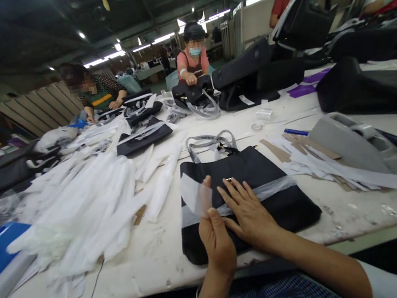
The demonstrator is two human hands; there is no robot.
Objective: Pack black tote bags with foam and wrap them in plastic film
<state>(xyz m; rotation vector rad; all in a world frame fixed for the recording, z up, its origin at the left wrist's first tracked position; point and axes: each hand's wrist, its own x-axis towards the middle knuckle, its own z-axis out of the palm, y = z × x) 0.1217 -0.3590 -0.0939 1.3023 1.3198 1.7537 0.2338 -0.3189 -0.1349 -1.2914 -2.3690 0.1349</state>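
Note:
A black handbag [290,212] lies flat on the table in front of me, its wrapped handles [210,140] pointing away. Across its middle runs a translucent white strip [275,187]. My right hand [251,216] rests on the bag and strip with fingers spread, close to a small gold-coloured fitting [229,180]. Over the bag's left part, my left hand [217,240] grips a loose translucent piece [192,194] of thin white sheet between thumb and fingers. One finger shows through that piece. Whether it joins the strip, I cannot tell.
White sheets [91,210] are heaped on the left. Paper strips [319,160], a blue pen [296,132] and a grey tape dispenser [351,146] lie to the right. Other black bags [144,137] and several co-workers [193,62] are beyond.

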